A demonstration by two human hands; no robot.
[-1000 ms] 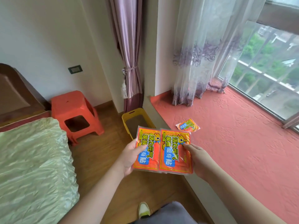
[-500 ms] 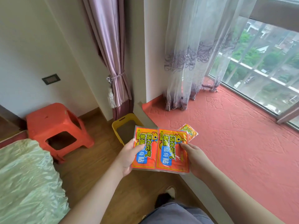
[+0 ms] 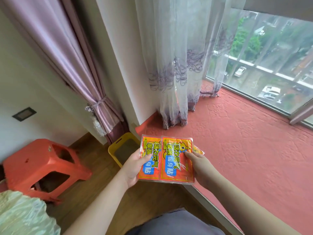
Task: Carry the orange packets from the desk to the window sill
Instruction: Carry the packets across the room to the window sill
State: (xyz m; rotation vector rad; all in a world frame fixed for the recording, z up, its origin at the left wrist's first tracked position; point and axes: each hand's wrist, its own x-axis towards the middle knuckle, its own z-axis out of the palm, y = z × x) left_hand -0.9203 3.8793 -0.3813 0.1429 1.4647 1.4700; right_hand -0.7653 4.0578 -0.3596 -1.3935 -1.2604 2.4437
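Observation:
Two orange packets with yellow and blue print are held side by side over the sill's near left corner. My left hand point(image 3: 133, 167) grips the left packet point(image 3: 149, 168) by its left edge. My right hand point(image 3: 199, 167) holds the right packet point(image 3: 174, 165) by its right edge, fingertips on its face. The right packet overlaps the left one slightly. A third orange packet point(image 3: 198, 149) lies on the red window sill point(image 3: 245, 150), mostly hidden behind the held ones.
A sheer curtain point(image 3: 177, 73) hangs onto the sill's far left end. A yellow bin point(image 3: 112, 150) stands on the wooden floor below the sill corner. An orange plastic stool point(image 3: 42, 165) is at left, and a green bed cover point(image 3: 23, 216) at lower left.
I have come closer to the sill. The two held packets have moved forward and now cover most of the packet lying on the sill. Both grips are unchanged.

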